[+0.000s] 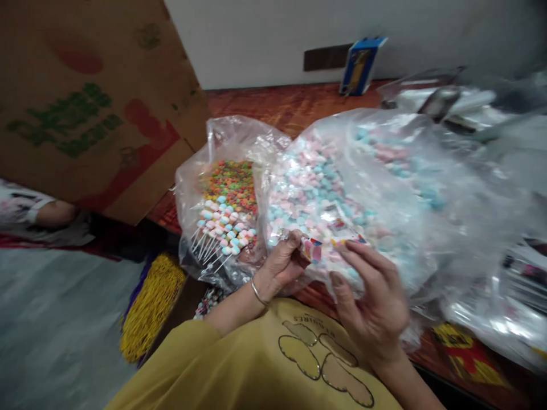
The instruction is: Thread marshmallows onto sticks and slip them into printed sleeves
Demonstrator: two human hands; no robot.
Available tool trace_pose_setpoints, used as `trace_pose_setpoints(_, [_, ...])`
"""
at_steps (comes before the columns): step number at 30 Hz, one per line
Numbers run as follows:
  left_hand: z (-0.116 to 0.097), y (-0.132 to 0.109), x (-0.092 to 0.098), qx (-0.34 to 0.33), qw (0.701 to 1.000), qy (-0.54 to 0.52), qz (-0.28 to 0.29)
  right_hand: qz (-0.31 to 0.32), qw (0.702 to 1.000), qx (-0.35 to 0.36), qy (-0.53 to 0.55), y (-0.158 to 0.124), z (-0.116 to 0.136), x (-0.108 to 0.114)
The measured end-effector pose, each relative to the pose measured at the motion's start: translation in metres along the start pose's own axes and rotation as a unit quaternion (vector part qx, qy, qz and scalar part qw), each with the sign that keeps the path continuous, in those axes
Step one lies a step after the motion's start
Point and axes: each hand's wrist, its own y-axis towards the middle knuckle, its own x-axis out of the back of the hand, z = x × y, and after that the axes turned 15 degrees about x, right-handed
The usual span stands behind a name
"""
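Observation:
My left hand (284, 265), with a bangle at the wrist, is closed in a pinch on a small printed plastic wrapper (314, 249) with pink, red and blue marks. My right hand (376, 302) is open, thumb and fingers apart. Its fingertips are at the edge of another clear printed wrapper (337, 219); whether they touch it I cannot tell. Beneath both hands lies a big clear bag of pink, blue and white marshmallows (307, 171). Left of it, several marshmallow sticks (224, 225) rest on a plastic bag of small orange and green candies (231, 182).
A large cardboard box (98, 102) stands at the left. At the back by the wall is a blue box (362, 65). Clear plastic bags and a metal scoop (440, 101) crowd the right. A yellow stringy bundle (151, 307) sits low on the left, near a person's arm (55, 215).

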Motion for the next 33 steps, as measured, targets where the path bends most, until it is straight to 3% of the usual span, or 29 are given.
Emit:
trace_pose_setpoints(2, [-0.024,-0.024,0.008,-0.079,0.997,-0.005,0.011,-0.012,1.0,-0.002,0.014,0.003,0.0,-0.006])
trace_pose_setpoints(4, [-0.05,-0.058,0.02,-0.176,0.984,-0.018,0.01,0.025,0.999,0.015,0.045,0.006,-0.001,-0.02])
trace_pose_setpoints(7, [-0.082,-0.111,0.043,-0.33,0.944,-0.017,0.002,0.148,0.98,0.057,0.121,0.013,0.003,-0.056])
trace_pose_setpoints(10, [-0.095,-0.149,0.066,-0.43,0.902,-0.009,-0.03,0.316,0.932,0.058,0.165,0.018,0.02,-0.104])
trace_pose_setpoints(14, [-0.091,-0.166,0.088,-0.458,0.886,-0.007,-0.069,0.532,0.832,0.047,0.151,0.021,0.053,-0.173])
trace_pose_setpoints(18, [-0.085,-0.161,0.101,-0.428,0.901,-0.023,-0.062,0.58,0.802,0.042,0.139,0.017,0.074,-0.215])
trace_pose_setpoints(21, [-0.085,-0.154,0.106,-0.404,0.911,-0.04,-0.077,0.577,0.806,0.028,0.127,0.012,0.07,-0.209])
trace_pose_setpoints(26, [-0.087,-0.134,0.108,-0.358,0.928,-0.075,-0.063,0.506,0.855,-0.044,0.105,-0.001,0.044,-0.156])
trace_pose_setpoints(30, [-0.087,-0.114,0.106,-0.321,0.939,-0.091,-0.088,0.514,0.853,-0.075,-0.041,-0.008,0.034,-0.132])
trace_pose_setpoints(33, [-0.086,-0.1,0.101,-0.297,0.943,-0.1,-0.109,0.496,0.857,-0.041,-0.137,-0.009,0.03,-0.127])
